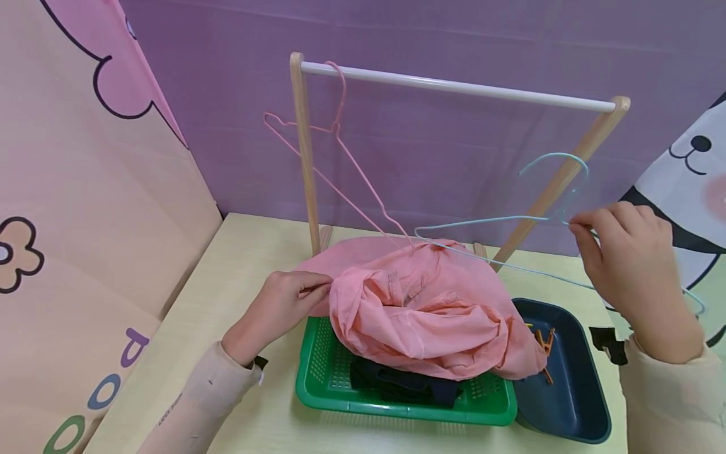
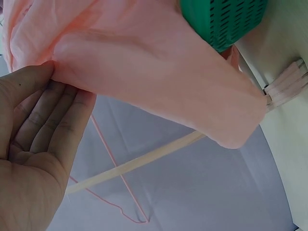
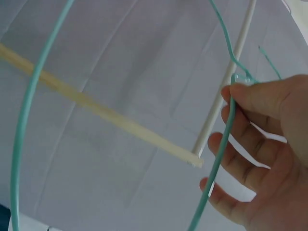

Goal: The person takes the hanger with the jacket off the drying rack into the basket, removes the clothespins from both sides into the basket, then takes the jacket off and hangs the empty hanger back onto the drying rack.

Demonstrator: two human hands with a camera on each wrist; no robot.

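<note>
A bunched pink garment lies over the green basket. At its left side my left hand pinches the cloth between thumb and fingers; the left wrist view shows a flat stretch of the garment extending beyond the fingertips. My right hand holds a light blue-green wire hanger, thumb and fingers gripping its wire just below the hook. The hanger's left end reaches over the back of the garment. In the right wrist view, the hanger runs down past the fingers.
Behind the basket stands a rack with wooden legs and a white bar. A pink hanger hangs at its left end. Dark cloth lies in the basket. Right of it, a dark blue tray holds orange clothespins.
</note>
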